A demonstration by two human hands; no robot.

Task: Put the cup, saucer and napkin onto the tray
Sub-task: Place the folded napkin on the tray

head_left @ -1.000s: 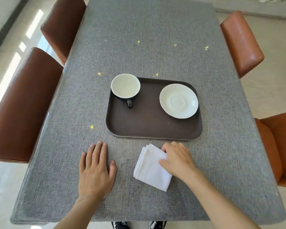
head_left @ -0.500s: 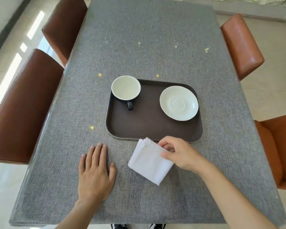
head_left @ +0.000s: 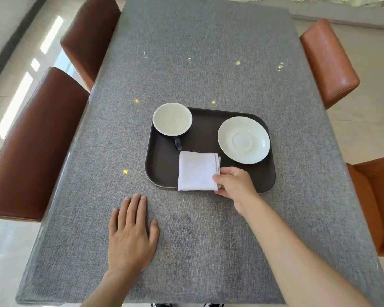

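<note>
A dark brown tray [head_left: 206,138] lies in the middle of the grey table. A black cup [head_left: 172,119] with a white inside stands in the tray's far left corner, its handle toward me. A white saucer [head_left: 243,140] rests on the tray's right side. A folded white napkin [head_left: 196,170] lies on the tray's near middle, its near edge over the tray's rim. My right hand [head_left: 235,185] pinches the napkin's right edge. My left hand [head_left: 132,233] rests flat on the table, left of and nearer than the tray, holding nothing.
The grey table [head_left: 200,63] has small yellow specks on it. Brown chairs stand along the left side [head_left: 36,142] and orange-brown chairs along the right [head_left: 328,63]. My shoes show under the table's near edge.
My right hand has lifted the napkin off the table and carried it forward onto the tray's near middle. My left hand has stayed flat on the table.
</note>
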